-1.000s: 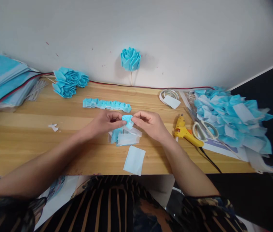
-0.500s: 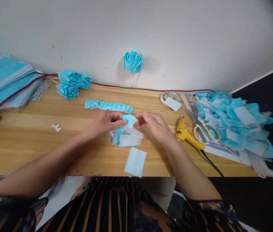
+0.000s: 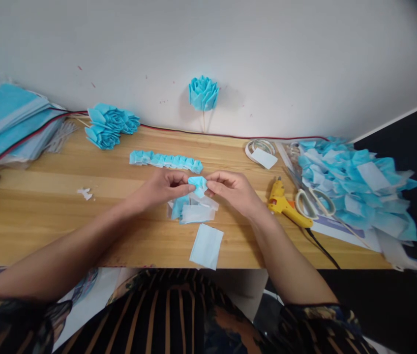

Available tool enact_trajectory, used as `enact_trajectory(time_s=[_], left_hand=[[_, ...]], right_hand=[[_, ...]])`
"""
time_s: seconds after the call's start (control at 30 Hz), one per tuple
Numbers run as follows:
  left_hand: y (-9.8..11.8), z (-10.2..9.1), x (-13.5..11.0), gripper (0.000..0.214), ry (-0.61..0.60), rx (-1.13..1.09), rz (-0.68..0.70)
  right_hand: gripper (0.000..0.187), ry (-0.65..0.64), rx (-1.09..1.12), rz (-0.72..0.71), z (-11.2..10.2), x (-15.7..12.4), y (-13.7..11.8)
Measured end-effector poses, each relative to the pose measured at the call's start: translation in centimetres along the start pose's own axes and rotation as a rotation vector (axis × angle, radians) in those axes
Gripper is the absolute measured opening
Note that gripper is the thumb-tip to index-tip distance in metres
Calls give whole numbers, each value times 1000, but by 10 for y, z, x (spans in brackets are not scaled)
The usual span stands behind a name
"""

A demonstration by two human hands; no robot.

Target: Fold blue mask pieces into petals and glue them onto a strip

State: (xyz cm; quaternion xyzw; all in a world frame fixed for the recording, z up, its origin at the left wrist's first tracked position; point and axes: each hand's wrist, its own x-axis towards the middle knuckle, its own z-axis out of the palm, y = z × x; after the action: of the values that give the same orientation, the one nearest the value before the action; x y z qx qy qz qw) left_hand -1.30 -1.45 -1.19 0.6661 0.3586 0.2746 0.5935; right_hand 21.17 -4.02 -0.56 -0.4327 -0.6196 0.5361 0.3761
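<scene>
Since the earlier frame the right hand [image 3: 232,191] has closed its thumb and fingertips onto the right end of the folded blue piece [image 3: 198,184]; the left hand [image 3: 164,188] pinches its left end. The piece sits between both sets of fingertips, over loose cut pieces [image 3: 198,214] midway along the table [image 3: 39,216]. A pale square [image 3: 207,246] lies at the table's front edge, a row of folded pieces [image 3: 166,161] lies beyond the hands, and a blue flower [image 3: 203,93] stands at the back edge.

Around left hand [image 3: 166,187] and right hand [image 3: 233,190]
A glue gun [image 3: 278,200] is lying right; folded pieces [image 3: 166,161] are sitting behind.
</scene>
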Motion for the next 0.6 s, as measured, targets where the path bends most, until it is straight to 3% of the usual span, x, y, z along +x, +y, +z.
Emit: enact_trajectory(time_s=[0.33, 0.6], left_hand=[[1, 0, 0, 34, -3, 3, 29], [3, 6, 0, 34, 117, 2, 49]], right_hand=[[19, 94, -193, -86, 6, -1, -2], [15, 142, -286, -132, 11, -3, -12]])
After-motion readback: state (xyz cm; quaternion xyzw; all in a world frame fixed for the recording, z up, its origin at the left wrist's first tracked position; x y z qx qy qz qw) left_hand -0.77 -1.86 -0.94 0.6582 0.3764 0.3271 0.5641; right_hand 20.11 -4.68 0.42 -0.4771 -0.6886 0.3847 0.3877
